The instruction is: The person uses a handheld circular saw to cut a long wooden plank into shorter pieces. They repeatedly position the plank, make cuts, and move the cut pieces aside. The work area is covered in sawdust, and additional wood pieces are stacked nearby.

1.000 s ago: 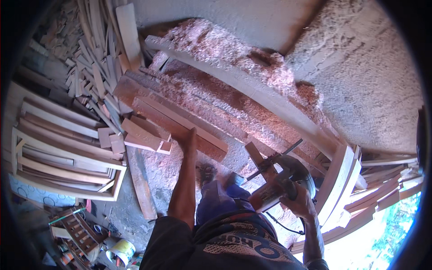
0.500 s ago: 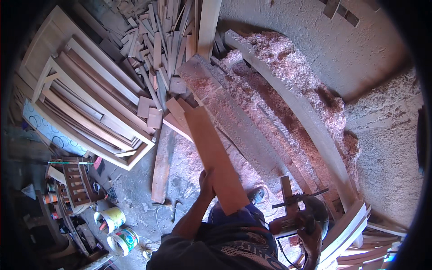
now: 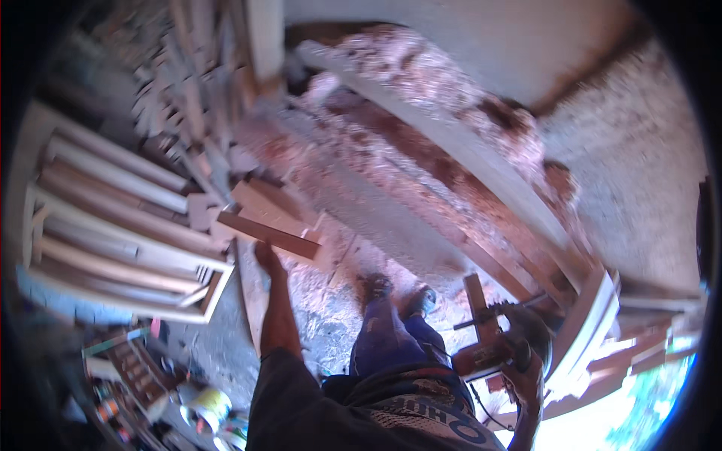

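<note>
I logged the held board (image 3: 269, 236) as reddish-brown, trousers (image 3: 385, 342) blue-purple, shirt (image 3: 353, 422) black with pale print, shavings (image 3: 414, 71) pinkish-white, bucket (image 3: 213, 406) whitish-yellow, power tool (image 3: 478, 359) dark with reddish-brown, wooden frame (image 3: 219, 293) pale cream.

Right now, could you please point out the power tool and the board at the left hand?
Power tool (image 3: 532, 328), head view: dark rounded housing.
Board (image 3: 272, 235), head view: middle of visible side.

Left hand (image 3: 266, 255) holds wooden board (image 3: 280, 239).
</note>
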The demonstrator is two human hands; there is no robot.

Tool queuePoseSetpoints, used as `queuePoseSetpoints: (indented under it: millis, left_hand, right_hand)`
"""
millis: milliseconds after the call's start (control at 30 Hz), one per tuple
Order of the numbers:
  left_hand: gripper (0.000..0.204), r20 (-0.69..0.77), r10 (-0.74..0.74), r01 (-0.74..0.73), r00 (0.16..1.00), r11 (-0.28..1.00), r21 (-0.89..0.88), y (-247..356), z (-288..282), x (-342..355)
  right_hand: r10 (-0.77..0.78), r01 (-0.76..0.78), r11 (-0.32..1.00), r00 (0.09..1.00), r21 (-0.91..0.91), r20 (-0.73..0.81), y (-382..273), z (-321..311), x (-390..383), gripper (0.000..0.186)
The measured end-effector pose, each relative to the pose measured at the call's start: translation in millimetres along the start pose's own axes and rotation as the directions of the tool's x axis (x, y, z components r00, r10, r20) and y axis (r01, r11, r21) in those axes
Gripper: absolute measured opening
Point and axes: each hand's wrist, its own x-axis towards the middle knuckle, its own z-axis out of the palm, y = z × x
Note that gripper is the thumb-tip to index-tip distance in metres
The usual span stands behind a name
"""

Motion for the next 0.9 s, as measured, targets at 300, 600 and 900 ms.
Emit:
queuePoseSetpoints:
  millis: [300, 600, 900]
  left_hand:
    - [0.064, 0.171, 0.043, 0.01, 0.984, 0.955, -0.296, 144, 97, 1]
    - [0.042, 0.754, 0.237, 0.241, 0.613, 0.852, -0.464, 371, 199, -197]
    - [0.03, 0.959, 0.223, 0.378, -0.175, 0.915, -0.144, 514, 199, -484]
  right_hand:
    - [0.249, -0.236, 0.968, 0.889, 0.082, -0.385, 63, 9, -60, 0.055]
    - [0.404, -0.139, 0.852, 0.786, 0.504, -0.467, 139, 29, -117, 0.055]
    - [0.572, -0.056, 0.662, 0.682, 0.747, -0.456, 178, 8, -183, 0.056]
